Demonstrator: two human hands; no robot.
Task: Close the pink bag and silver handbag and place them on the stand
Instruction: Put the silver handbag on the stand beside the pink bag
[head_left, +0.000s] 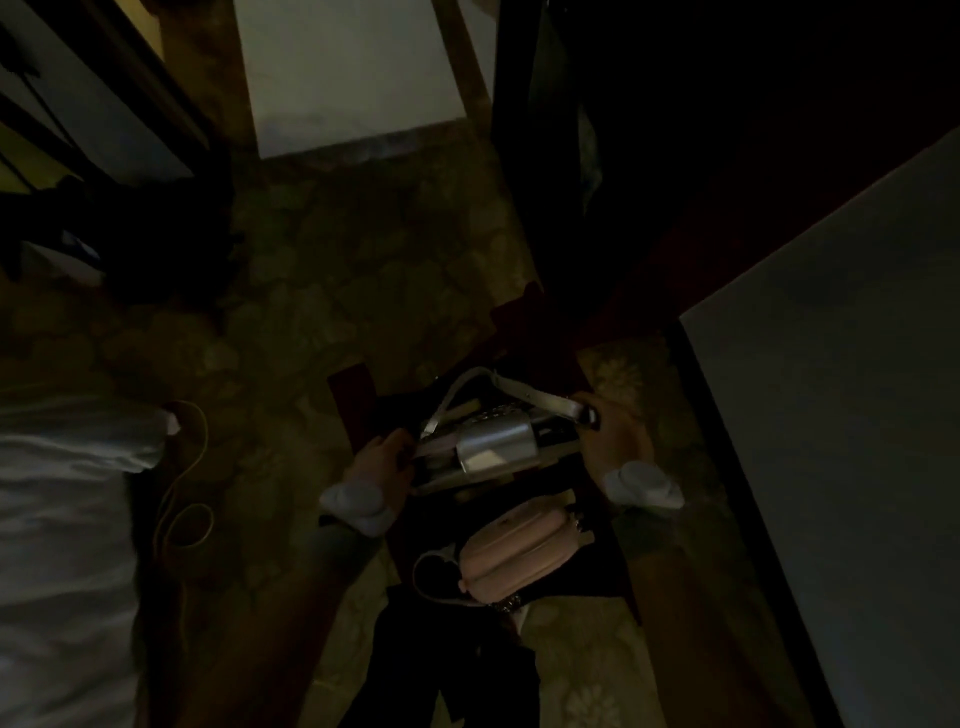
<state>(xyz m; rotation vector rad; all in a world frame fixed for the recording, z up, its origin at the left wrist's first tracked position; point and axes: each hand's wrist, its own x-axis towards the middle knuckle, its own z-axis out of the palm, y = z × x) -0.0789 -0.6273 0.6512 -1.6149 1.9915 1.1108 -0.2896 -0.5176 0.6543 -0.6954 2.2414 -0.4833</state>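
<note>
The scene is very dark. The silver handbag rests on a dark stand just below the middle of the head view, its flap lying over the top and its pale strap arching above. My left hand grips the bag's left end. My right hand holds its right end where the strap joins. The pink bag lies closer to me on the same dark surface, looking zipped, with a loop of strap at its left. Neither hand touches it.
A bed with white bedding fills the left edge, with a cord looped on the patterned carpet beside it. A pale flat surface with a dark frame runs along the right. Dark furniture stands at the back right, a white panel at the top.
</note>
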